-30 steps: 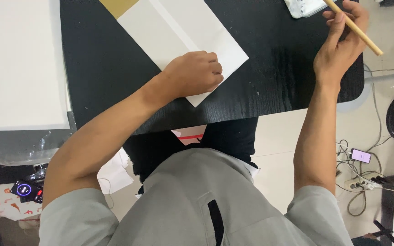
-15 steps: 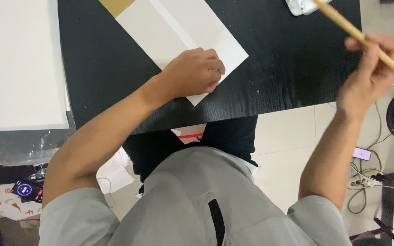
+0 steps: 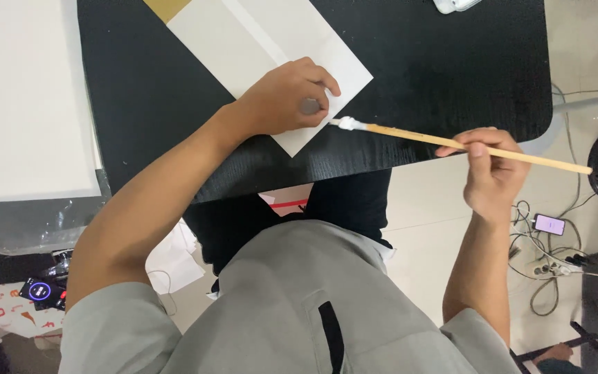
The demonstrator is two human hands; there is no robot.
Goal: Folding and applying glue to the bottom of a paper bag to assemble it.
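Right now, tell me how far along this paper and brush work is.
Done: the brush already carries white paste on its tip, and the folded white paper lies flat on the black table. In hand: the left hand pins the paper's corner, and the right hand holds the brush tip at the paper's edge. Left: no paste shows on the paper.

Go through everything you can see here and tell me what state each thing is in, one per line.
Left hand: pressed flat on the white paper, holding it down.
Right hand: gripping the brush handle.
Brush: tilted, white tip touching the paper's edge.
White paper: lying flat on the black table.
Phone: on the floor, screen lit.
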